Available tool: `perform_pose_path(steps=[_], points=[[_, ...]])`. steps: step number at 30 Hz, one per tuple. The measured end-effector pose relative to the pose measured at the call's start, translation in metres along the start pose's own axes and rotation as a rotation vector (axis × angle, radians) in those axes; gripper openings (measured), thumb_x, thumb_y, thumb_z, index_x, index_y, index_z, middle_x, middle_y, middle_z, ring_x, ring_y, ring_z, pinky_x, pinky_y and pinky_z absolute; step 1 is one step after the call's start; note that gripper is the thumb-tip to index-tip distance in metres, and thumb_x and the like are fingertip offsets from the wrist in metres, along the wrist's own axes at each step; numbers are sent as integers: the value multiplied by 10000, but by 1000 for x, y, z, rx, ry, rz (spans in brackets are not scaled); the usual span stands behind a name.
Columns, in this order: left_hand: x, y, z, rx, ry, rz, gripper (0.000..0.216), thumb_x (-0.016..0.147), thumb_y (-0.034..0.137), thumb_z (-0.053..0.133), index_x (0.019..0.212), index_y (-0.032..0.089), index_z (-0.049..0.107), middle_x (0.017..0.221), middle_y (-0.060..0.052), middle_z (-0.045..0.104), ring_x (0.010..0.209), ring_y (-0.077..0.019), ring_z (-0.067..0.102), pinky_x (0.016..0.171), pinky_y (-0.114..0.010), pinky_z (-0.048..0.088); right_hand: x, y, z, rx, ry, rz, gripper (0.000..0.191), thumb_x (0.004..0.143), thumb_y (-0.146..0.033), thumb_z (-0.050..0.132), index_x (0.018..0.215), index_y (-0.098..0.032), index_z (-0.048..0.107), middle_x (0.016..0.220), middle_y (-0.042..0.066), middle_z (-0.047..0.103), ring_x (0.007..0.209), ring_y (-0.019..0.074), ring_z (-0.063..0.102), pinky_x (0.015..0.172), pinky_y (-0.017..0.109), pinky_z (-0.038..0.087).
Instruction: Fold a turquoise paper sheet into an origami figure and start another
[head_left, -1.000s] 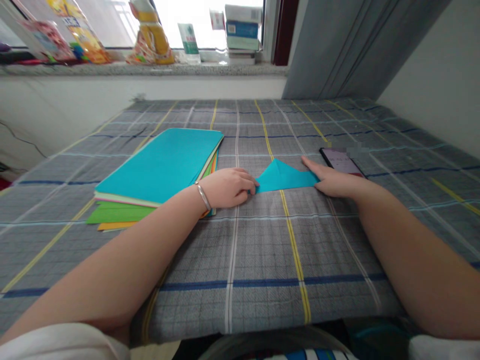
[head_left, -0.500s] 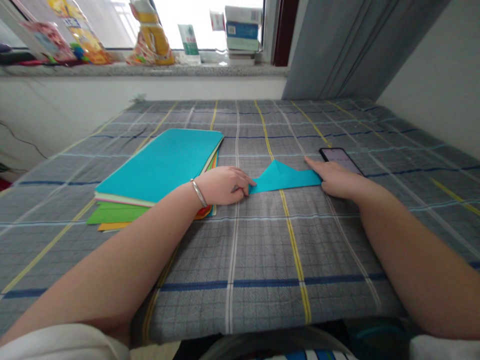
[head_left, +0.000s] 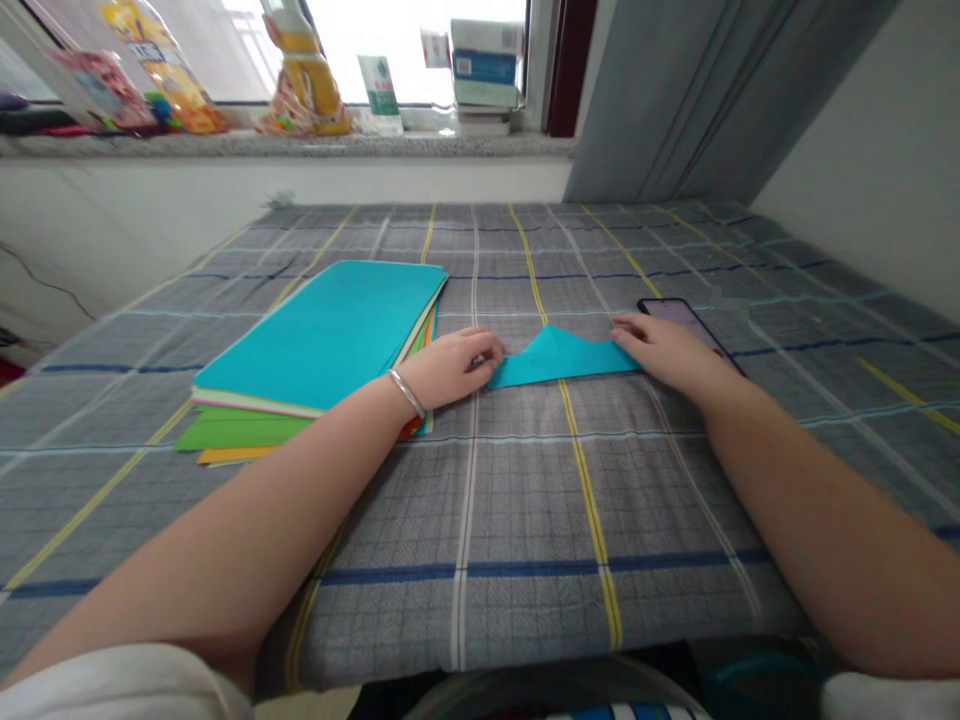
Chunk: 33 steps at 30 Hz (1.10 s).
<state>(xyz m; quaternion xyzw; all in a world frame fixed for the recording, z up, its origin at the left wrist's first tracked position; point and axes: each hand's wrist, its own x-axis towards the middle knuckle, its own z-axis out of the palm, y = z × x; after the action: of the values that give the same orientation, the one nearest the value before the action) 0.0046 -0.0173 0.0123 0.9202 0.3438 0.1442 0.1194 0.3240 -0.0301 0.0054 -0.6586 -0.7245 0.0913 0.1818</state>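
Note:
A folded sheet of blue paper point(head_left: 559, 357) lies on the plaid cloth, a long low strip with a pointed peak in its middle. At the strip's left end is my left hand point(head_left: 459, 364), its fingers curled toward the thumb around the paper's edge. A silver bangle point(head_left: 407, 393) circles that wrist. My right hand point(head_left: 664, 352) has the right end of the strip between thumb and fingers, which partly cover it. Left of the strip rests a stack of coloured paper point(head_left: 322, 330), blue on top, with green and orange sheets sticking out below; my left forearm crosses over its near corner.
Just beyond my right hand lies a phone point(head_left: 686, 317), partly covered by the hand. The plaid cloth point(head_left: 525, 480) spreads over the whole table. On the windowsill point(head_left: 300, 146) stand a yellow bottle point(head_left: 322, 90), a tube point(head_left: 379, 85) and stacked boxes point(head_left: 486, 65).
My left fingers have lifted and curled more at the strip's left end. My right index finger, stretched out before, has drawn in over the right end. The paper has hardly moved.

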Motion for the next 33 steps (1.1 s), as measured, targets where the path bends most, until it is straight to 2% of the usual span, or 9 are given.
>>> perform_pose_path(steps=[2, 4, 8, 12, 17, 20, 23, 28, 33], points=[[0, 9, 5, 135, 68, -129, 405, 890, 395, 567, 1202, 143, 619, 1257, -123, 614, 1102, -266, 589, 987, -426, 436, -1, -4, 4, -10, -24, -75, 551, 896, -474, 519, 1335, -148, 586, 1256, 156, 668, 1144, 336, 620, 990, 485, 472], [0, 16, 8, 246, 66, -194, 450, 873, 497, 597, 1184, 176, 648, 1275, -115, 603, 1141, -306, 554, 1020, -474, 383, -1, -6, 9, -18, -24, -133, 637, 835, -466, 613, 1377, -139, 541, 1279, 169, 649, 1143, 343, 615, 992, 499, 471], [0, 19, 11, 291, 18, -208, 431, 882, 514, 602, 1173, 201, 661, 1239, -103, 621, 1143, -304, 539, 1040, -472, 337, -1, -8, 17, 51, 6, -156, 864, 729, -405, 733, 1484, -146, 400, 1220, 145, 678, 1132, 337, 616, 1005, 518, 464], [2, 14, 14, 235, -10, -191, 465, 860, 509, 647, 1180, 171, 633, 1257, -117, 609, 1155, -300, 535, 1061, -471, 323, -2, -9, 19, 151, 22, -172, 914, 691, -317, 756, 1507, -195, 364, 1108, 98, 706, 1058, 298, 643, 977, 488, 486], [6, 12, 17, 136, 0, -229, 458, 798, 428, 736, 1135, 148, 603, 1124, -107, 658, 1092, -286, 564, 1019, -452, 372, 0, -9, 17, 243, 51, -177, 760, 666, -291, 763, 1385, -206, 529, 1017, 75, 682, 915, 249, 651, 854, 425, 532], [7, 13, 16, 68, 62, -247, 307, 788, 341, 739, 1002, 169, 602, 977, -62, 668, 974, -248, 586, 921, -396, 431, -2, -12, 11, 195, 84, -242, 386, 718, -278, 714, 1098, -212, 699, 960, 64, 694, 867, 237, 637, 807, 404, 514], [6, 12, 15, 12, 152, -214, 153, 822, 287, 691, 852, 186, 579, 866, -25, 645, 863, -201, 585, 818, -329, 452, -7, -20, 4, 40, 222, -333, 91, 760, -260, 664, 829, -225, 713, 882, 55, 710, 882, 254, 625, 834, 428, 471], [4, 11, 17, 9, 163, -74, 113, 829, 252, 674, 854, 189, 584, 850, -11, 631, 839, -180, 591, 787, -301, 456, -12, -27, -2, -181, 396, -398, 146, 766, -169, 602, 809, -249, 716, 911, 37, 747, 995, 289, 602, 901, 479, 404], [3, 14, 20, -12, 107, -30, 198, 840, 282, 670, 993, 180, 595, 927, -35, 635, 829, -174, 604, 772, -302, 483, -6, -15, 4, -175, 213, -510, 266, 747, -69, 523, 860, -218, 711, 1024, 36, 750, 962, 250, 618, 854, 409, 464]])
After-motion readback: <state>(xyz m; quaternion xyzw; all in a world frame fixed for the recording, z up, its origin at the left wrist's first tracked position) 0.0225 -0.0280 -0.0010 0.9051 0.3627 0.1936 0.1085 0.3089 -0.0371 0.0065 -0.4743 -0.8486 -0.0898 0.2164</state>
